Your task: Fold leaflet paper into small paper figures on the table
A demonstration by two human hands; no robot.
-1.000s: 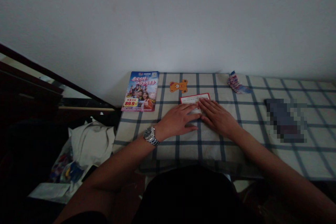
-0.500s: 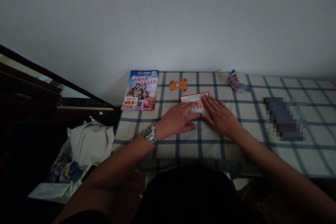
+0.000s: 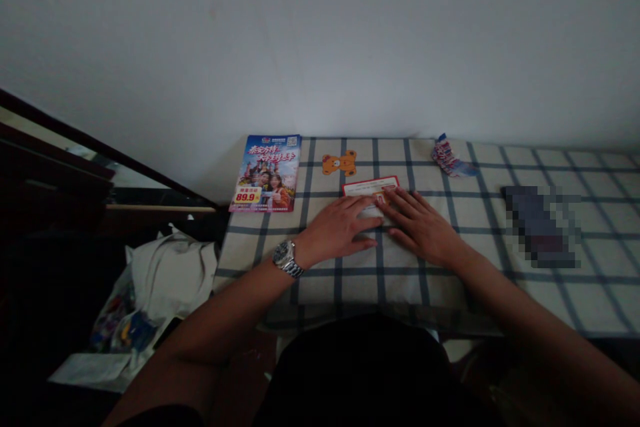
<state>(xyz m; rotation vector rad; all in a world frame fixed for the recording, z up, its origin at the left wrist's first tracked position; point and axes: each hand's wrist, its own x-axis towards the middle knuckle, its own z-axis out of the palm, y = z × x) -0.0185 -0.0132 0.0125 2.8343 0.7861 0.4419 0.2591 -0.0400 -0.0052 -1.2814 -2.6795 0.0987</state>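
A red-bordered white paper card (image 3: 367,187) lies on a checked tablecloth (image 3: 480,220). Both my hands rest flat on its near part, fingers stretched out. My left hand (image 3: 340,230), with a metal watch (image 3: 287,258) on the wrist, covers the card's lower left. My right hand (image 3: 420,225) lies beside it, fingertips on the card's right side. The card's near half is hidden under my fingers.
A colourful flyer (image 3: 266,173) lies at the table's far left corner, an orange bear-shaped piece (image 3: 339,163) beside it. A small folded printed paper (image 3: 449,158) sits far right. A blurred dark object (image 3: 540,225) lies right. Cloth and bags (image 3: 165,273) lie on the floor left.
My right hand slid a little to the right and back over the card, showing a bit more of its printed middle. My left hand stayed where it was.
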